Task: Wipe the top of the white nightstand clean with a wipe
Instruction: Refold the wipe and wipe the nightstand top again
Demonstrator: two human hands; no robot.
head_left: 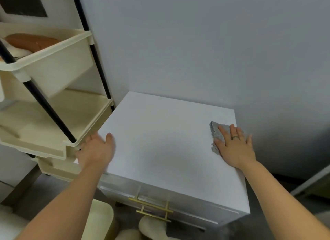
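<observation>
The white nightstand (169,141) carries only the wipe, and most of its top, from the left edge across the middle to the front edge, looks not yet covered from where the wipe now sits. The likeliest failure is a patchy clean: strokes that stop short of the back edge by the wall or of the left corners would leave strips untouched.

The cream shelf rack (53,114) stands just beside the nightstand's left edge. A wide sweep leftward could knock into its lower tray or jam fingers in the narrow gap.

The left hand (96,150) is at the left edge near the front corner, loosely opened and holding nothing, thumb over the top. Whether it actually rests on the surface I cannot tell.

The right hand (235,146) lies flat with fingers spread, palm pressing down near the right edge.

The grey wipe (217,132) is bunched under those fingers, toward the back right corner. Since it is only pinned and not gripped, it may slip out, fold up, or drop off the right edge.
</observation>
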